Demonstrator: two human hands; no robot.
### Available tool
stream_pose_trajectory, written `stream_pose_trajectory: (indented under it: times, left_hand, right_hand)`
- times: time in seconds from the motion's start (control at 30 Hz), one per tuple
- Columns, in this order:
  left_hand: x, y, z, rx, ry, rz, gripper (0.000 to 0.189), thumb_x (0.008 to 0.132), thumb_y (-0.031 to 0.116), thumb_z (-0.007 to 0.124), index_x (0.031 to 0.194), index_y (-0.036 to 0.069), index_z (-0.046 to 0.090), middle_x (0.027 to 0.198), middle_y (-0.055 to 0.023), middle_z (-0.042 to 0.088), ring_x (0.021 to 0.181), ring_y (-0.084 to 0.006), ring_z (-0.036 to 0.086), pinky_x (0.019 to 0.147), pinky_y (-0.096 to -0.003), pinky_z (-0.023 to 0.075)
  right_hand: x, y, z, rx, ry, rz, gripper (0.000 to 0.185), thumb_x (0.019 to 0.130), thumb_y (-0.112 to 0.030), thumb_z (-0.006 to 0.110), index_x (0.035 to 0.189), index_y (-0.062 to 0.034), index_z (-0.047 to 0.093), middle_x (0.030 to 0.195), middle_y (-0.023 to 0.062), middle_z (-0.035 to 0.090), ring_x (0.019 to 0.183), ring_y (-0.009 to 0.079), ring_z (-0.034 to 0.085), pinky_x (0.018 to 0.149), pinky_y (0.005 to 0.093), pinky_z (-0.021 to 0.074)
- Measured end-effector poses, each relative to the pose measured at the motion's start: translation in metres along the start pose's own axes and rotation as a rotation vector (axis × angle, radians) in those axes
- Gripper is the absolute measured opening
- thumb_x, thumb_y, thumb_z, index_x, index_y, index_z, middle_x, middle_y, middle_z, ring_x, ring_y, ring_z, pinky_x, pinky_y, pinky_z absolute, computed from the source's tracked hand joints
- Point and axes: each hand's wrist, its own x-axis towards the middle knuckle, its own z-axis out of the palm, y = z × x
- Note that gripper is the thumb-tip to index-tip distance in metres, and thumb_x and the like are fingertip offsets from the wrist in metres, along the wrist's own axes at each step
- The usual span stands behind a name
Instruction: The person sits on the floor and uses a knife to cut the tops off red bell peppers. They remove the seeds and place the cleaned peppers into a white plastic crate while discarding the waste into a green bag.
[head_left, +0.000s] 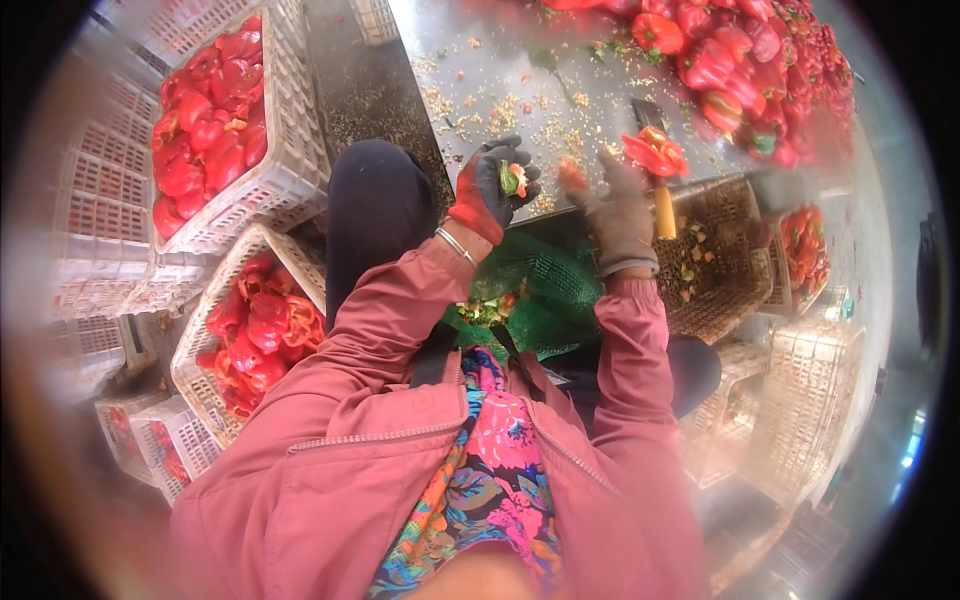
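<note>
My left hand (496, 186), in a dark glove with a red cuff, holds a green pepper stem core (513, 180) with bits of red flesh on it. Blurred by motion, my right hand (619, 206) wears a greyish-brown glove and has its fingers apart over the metal table's edge. Right beside it are a knife's yellow handle (664, 214) and a cut red bell pepper (655, 152); whether the hand touches either cannot be told. A reddish piece (572, 172) is blurred near its fingertips. Seeds lie scattered over the metal table (480, 82).
Whole red peppers (712, 64) are heaped at the table's far right. White plastic crates (289, 142) of red peppers stand at my left. Between my legs lies a green mesh bag (555, 277) with trimmings. A brown-stained crate (720, 292) stands on the right.
</note>
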Motion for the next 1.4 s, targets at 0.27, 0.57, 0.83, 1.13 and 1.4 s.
stream_pose_trajectory:
  times: [0.27,0.57,0.83,1.13,1.4]
  left_hand:
    - [-0.001,0.001,-0.001,0.035,0.023,0.006,0.033,0.098,0.020,0.061,0.129,0.009,0.061,0.105,-0.0091,0.068,0.091,-0.0285,0.070,0.076,-0.0454,0.0601]
    - [0.006,-0.006,0.019,0.290,0.047,0.023,0.037,0.094,0.012,0.065,0.130,0.005,0.059,0.107,-0.0126,0.068,0.087,-0.0288,0.071,0.072,-0.0405,0.0600]
    - [0.011,0.004,0.006,0.138,0.012,0.026,0.038,0.097,0.017,0.060,0.133,0.005,0.059,0.103,-0.0117,0.065,0.081,-0.0293,0.069,0.067,-0.0418,0.0598]
    - [0.005,0.048,-0.010,-0.125,0.081,0.063,0.022,0.099,0.024,0.063,0.116,0.010,0.064,0.102,-0.0096,0.066,0.090,-0.0288,0.068,0.075,-0.0441,0.0605]
    - [-0.023,0.036,0.016,-0.360,-0.148,-0.126,0.040,0.101,0.033,0.061,0.124,0.001,0.060,0.120,-0.0227,0.064,0.107,-0.0407,0.066,0.095,-0.0568,0.0581]
  right_hand:
    - [0.014,0.007,0.022,-0.228,-0.168,-0.179,0.033,0.095,-0.026,0.071,0.128,-0.0202,0.069,0.109,0.0145,0.069,0.095,0.0374,0.069,0.082,0.0456,0.0554]
    - [-0.002,0.022,0.037,0.268,-0.035,0.170,0.034,0.097,-0.027,0.069,0.129,-0.0168,0.069,0.104,0.0181,0.074,0.097,0.0349,0.072,0.083,0.0425,0.0562]
    - [0.049,-0.029,0.034,-0.191,-0.232,-0.037,0.043,0.098,-0.034,0.064,0.136,-0.0134,0.062,0.110,0.0231,0.072,0.103,0.0389,0.070,0.088,0.0456,0.0533]
    - [-0.058,-0.034,-0.061,0.885,-0.639,0.049,0.031,0.097,-0.023,0.070,0.125,-0.0104,0.069,0.089,-0.0026,0.065,0.069,0.0046,0.052,0.058,0.0217,0.0394]
    - [-0.108,0.022,-0.020,0.854,-0.306,0.432,0.032,0.096,-0.019,0.070,0.127,-0.0088,0.069,0.088,-0.0029,0.064,0.069,0.0071,0.053,0.061,0.0231,0.0438]
